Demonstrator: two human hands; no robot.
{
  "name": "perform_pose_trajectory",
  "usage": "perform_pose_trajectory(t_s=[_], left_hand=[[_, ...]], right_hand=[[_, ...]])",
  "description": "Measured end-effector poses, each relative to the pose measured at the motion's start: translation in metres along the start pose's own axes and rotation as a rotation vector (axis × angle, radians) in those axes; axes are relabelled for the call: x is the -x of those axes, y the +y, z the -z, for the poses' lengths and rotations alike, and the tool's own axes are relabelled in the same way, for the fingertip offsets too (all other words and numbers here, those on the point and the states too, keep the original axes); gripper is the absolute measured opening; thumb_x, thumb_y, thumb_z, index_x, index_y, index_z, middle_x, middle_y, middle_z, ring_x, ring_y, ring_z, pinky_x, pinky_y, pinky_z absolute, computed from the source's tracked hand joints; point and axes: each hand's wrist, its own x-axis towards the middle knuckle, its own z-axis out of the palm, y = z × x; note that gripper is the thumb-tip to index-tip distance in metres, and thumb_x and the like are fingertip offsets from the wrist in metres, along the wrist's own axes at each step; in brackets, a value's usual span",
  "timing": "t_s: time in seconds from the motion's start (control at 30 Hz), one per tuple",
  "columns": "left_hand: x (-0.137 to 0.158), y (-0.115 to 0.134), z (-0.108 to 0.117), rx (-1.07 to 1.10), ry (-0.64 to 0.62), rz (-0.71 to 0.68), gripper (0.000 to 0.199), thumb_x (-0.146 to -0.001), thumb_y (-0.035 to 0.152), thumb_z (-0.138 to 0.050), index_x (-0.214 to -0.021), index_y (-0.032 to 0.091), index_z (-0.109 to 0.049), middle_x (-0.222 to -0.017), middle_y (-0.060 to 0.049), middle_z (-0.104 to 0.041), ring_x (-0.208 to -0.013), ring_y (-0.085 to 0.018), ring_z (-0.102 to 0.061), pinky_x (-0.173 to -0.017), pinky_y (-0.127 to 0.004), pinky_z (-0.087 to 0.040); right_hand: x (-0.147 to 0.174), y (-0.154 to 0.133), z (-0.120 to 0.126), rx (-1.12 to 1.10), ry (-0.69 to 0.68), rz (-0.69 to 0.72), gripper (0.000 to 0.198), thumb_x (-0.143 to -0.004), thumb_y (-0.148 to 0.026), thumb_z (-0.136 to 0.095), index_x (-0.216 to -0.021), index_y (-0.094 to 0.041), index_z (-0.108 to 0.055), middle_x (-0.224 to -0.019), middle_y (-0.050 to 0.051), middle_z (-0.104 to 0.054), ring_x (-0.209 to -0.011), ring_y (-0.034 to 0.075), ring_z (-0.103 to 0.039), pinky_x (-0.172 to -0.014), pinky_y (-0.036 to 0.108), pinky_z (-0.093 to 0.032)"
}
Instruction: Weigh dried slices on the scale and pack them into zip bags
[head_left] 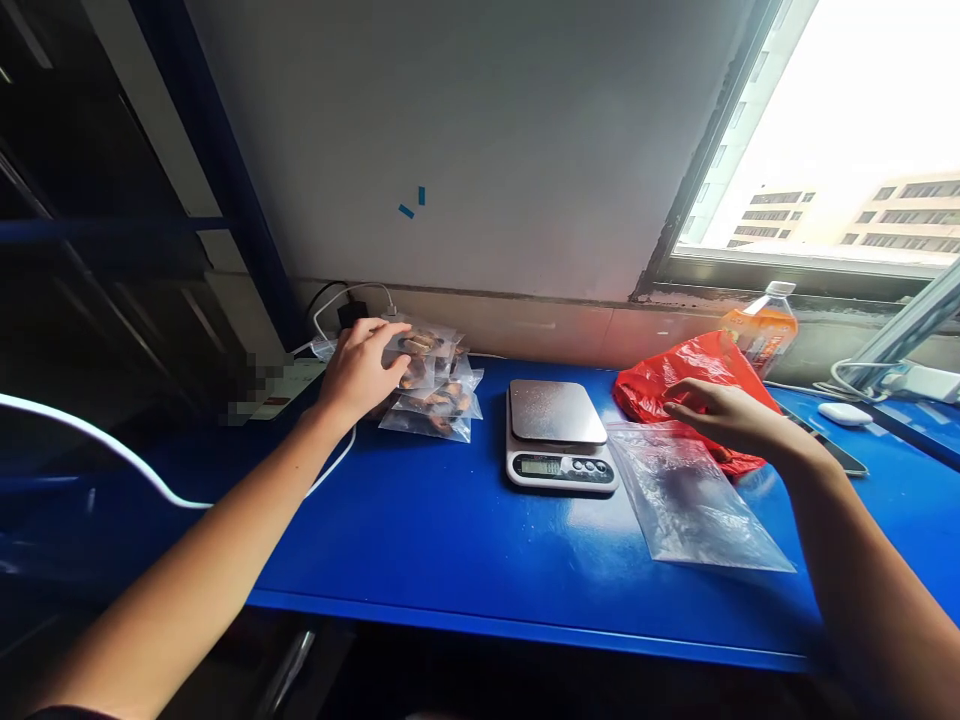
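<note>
My left hand (pixel 364 365) is at the left edge of a pile of clear plastic bags (pixel 439 400) with brown pieces inside. Its fingers are apart and hold nothing; whether they touch the pile I cannot tell. Over the red plastic bag (pixel 652 375) on the right hovers my right hand (pixel 716 412), fingers partly curled and apart, with nothing visible in them. Below that hand a flat clear zip bag (pixel 697 510) lies on the table. Between my hands stands a white kitchen scale (pixel 559 435) with a bare metal plate and a lit display.
A bottle of orange drink (pixel 769 325) stands behind the red bag. To the right are a phone (pixel 847 460), a white earbud case (pixel 845 413) and a metal post. White cables (pixel 150 470) run along the left. The blue table (pixel 450 560) ends at its front edge.
</note>
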Motion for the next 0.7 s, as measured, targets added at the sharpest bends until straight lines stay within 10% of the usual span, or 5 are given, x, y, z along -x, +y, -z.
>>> perform_pose_trajectory(t_s=[0.2,0.47,0.57,0.7], left_hand=[[-0.006,0.001,-0.004,-0.109,-0.072,0.012,0.023,-0.092,0.028,-0.051,-0.092,0.022,-0.074,-0.099,-0.01,-0.074,-0.101,-0.032,-0.063,-0.089,-0.046,-0.048],[-0.019,-0.012,-0.004,-0.082,-0.118,0.045,0.042,-0.081,0.019,-0.061,-0.121,0.027,-0.069,-0.115,-0.003,-0.074,-0.102,-0.029,-0.068,-0.082,-0.037,-0.052],[-0.026,-0.009,-0.004,-0.078,-0.056,0.102,0.025,-0.084,0.02,-0.057,-0.1,0.025,-0.076,-0.09,-0.004,-0.078,-0.085,-0.029,-0.071,-0.073,-0.036,-0.051],[-0.017,0.02,0.011,-0.027,0.123,0.071,0.029,-0.094,0.02,-0.045,-0.107,0.02,-0.071,-0.108,-0.007,-0.075,-0.1,-0.025,-0.069,-0.085,-0.034,-0.05]], right_hand=[[0.005,-0.043,-0.007,0.057,0.016,0.13,0.019,-0.095,-0.033,-0.051,-0.096,-0.019,-0.063,-0.089,0.014,-0.072,-0.073,0.022,-0.065,-0.066,0.034,-0.047],[0.009,-0.09,-0.03,-0.024,0.057,0.292,0.025,-0.094,-0.037,-0.053,-0.108,-0.022,-0.068,-0.098,0.01,-0.074,-0.08,0.024,-0.069,-0.071,0.038,-0.053],[0.011,-0.101,-0.037,-0.055,0.011,0.318,0.025,-0.095,-0.038,-0.051,-0.106,-0.023,-0.068,-0.093,0.008,-0.073,-0.081,0.023,-0.069,-0.072,0.038,-0.054],[0.014,-0.117,-0.045,-0.287,-0.025,0.263,0.026,-0.094,-0.04,-0.051,-0.105,-0.021,-0.067,-0.09,0.008,-0.072,-0.079,0.02,-0.068,-0.069,0.033,-0.055]])
